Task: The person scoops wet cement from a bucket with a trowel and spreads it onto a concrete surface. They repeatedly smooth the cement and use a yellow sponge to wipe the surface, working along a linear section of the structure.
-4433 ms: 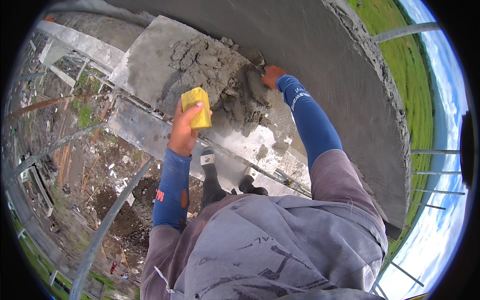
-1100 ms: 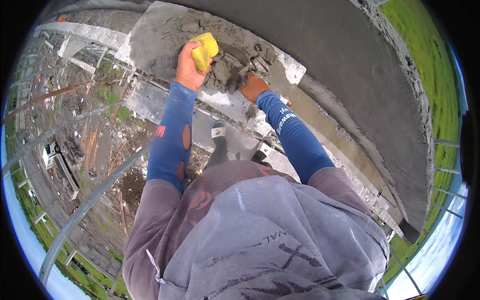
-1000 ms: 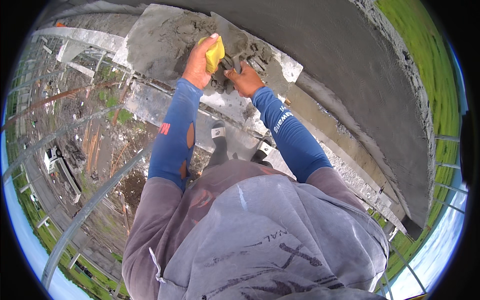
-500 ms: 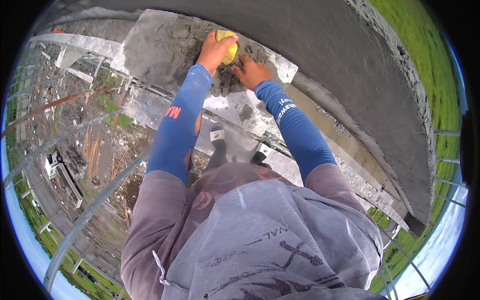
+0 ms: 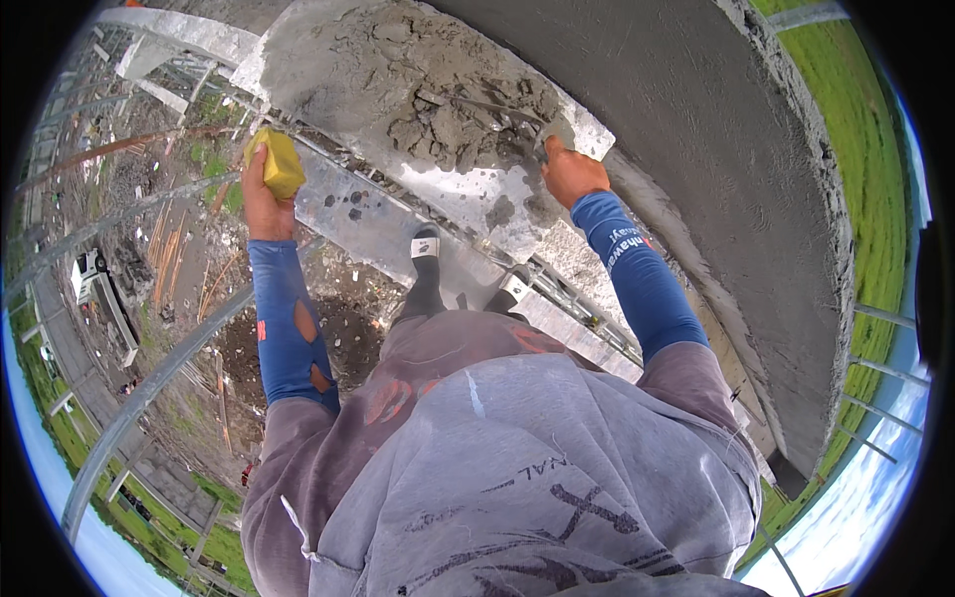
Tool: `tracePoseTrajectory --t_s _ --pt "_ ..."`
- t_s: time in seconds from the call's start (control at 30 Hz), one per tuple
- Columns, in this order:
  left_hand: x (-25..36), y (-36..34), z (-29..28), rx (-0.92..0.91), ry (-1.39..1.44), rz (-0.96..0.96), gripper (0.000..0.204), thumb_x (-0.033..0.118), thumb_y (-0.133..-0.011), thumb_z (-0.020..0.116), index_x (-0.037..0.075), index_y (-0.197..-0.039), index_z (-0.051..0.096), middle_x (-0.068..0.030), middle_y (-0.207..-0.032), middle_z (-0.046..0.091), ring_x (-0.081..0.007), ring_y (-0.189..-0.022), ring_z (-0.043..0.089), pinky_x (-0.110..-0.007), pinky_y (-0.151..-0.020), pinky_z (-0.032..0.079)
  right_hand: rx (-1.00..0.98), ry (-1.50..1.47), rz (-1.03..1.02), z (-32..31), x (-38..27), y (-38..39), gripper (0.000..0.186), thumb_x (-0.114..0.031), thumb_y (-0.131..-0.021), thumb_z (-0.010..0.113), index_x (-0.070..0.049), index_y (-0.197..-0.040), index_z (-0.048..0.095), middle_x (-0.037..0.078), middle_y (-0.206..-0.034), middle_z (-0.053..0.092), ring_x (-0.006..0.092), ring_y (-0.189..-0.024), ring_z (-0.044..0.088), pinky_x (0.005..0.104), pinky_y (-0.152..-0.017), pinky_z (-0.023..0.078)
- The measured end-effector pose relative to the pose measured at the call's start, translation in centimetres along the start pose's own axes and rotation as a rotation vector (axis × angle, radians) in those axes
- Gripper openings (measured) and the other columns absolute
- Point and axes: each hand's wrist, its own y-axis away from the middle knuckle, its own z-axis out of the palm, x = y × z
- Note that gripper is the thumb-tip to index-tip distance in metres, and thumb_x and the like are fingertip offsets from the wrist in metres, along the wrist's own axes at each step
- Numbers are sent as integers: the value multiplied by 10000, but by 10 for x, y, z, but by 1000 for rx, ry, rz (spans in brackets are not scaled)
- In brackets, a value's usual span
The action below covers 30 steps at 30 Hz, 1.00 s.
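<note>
My left hand is raised off to the left of the board, its fingers wrapped around a yellow sponge. Wet grey mortar is heaped on a pale flat board ahead of me. At the board's right end, my right hand is closed on the handle of a trowel. The trowel's thin blade lies in the mortar, partly covered by it.
A curved wall with smooth grey plaster rises along the right. My feet stand on a narrow metal scaffold plank. Scaffold pipes run along the left, with the ground and a truck far below.
My left hand has carried the sponge from over the mortar out to the left. My right hand has moved right and taken hold of the trowel.
</note>
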Motion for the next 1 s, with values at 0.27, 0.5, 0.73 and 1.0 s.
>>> tracePoseTrajectory --t_s 0.27,0.5,0.73,1.0 --pt "-8 41 -113 226 -13 -63 481 383 -990 698 107 -1365 574 -62 -1158 688 -215 -997 700 -389 -771 588 -63 44 -104 13 -46 -14 343 -250 -990 632 -61 -1266 560 253 -1048 759 441 -987 739 549 -884 576" --pt "-30 54 -154 251 -109 -225 486 428 -968 713 137 -1341 604 -46 -1144 699 -201 -984 700 -377 -761 575 13 86 -225 -11 -72 -9 312 -184 -991 563 -50 -1273 578 259 -1044 757 432 -987 743 538 -898 579" --pt "-47 56 -153 284 -45 -287 458 465 -964 706 159 -1298 633 -21 -1104 710 -181 -932 701 -341 -724 560 86 54 -249 5 -78 7 273 -107 -960 524 -17 -1215 566 265 -1002 761 411 -962 759 521 -852 591" --pt "-39 59 -129 221 -126 -295 438 436 -978 703 141 -1294 631 -34 -1073 709 -186 -914 711 -366 -713 592 -124 60 -131 30 -53 10 304 -138 -957 527 -44 -1244 562 267 -1014 755 442 -962 742 537 -868 579"
